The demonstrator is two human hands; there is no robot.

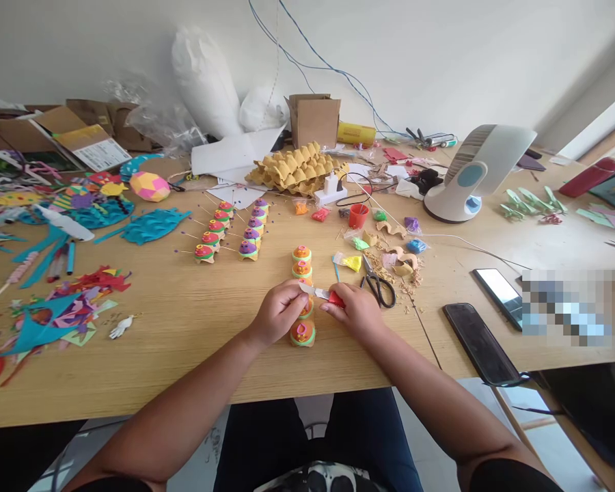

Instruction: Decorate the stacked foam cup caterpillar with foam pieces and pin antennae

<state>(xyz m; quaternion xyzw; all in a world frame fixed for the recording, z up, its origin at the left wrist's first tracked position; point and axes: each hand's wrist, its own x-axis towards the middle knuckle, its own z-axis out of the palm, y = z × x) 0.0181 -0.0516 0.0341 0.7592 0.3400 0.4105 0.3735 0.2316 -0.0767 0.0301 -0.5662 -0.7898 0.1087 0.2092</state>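
My left hand (281,311) is closed in a pinch on a whitish, film-like piece (307,290). In my right hand (356,309) is a small red object with a whitish end (334,298); its kind is unclear, and the fingers cover part of it. Both hands are held close together above a row of egg-carton cups (303,333) covered in orange and green clay with pink rings. The hands partly hide the middle of that row. Right of it lie black-handled scissors (379,285), a yellow clay packet (352,262) and a thin blue stick (336,268).
Two finished-looking cup rows, red-green (210,238) and purple (252,233), stand behind left with pins sticking out. A red cup (357,216), clay packets and carton scraps (404,260) lie right. Farther out are a white fan (471,178), phones (479,345) and paper scraps (66,311).
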